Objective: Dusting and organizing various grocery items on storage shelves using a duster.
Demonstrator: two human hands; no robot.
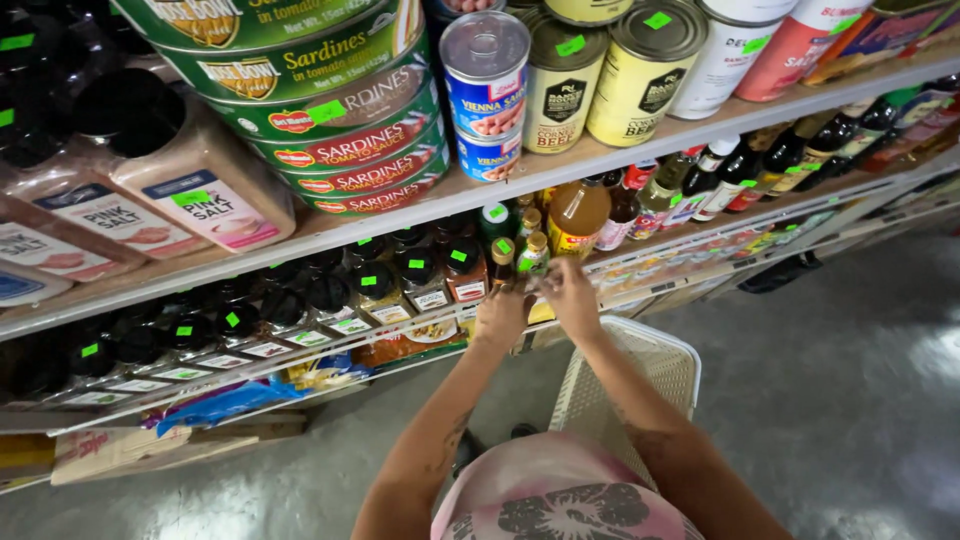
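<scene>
My left hand [499,316] and my right hand [571,294] reach side by side to the front edge of the middle shelf [300,338]. The left fingers lie at the base of a small dark bottle [503,262] with a green sticker on its cap. The right fingertips touch the foot of a small yellow-green bottle [533,255] just beside it. Whether either hand grips its bottle is hidden by the fingers. A larger amber bottle [577,217] stands just behind the right hand.
Below my arms stands a white perforated basket [655,365] on the grey floor. Black-capped spice jars [330,300] fill the shelf to the left. The shelf above holds stacked oval fish tins [350,150], round cans [640,70] and pink salt jars [190,190]. Dark sauce bottles [780,160] stand to the right.
</scene>
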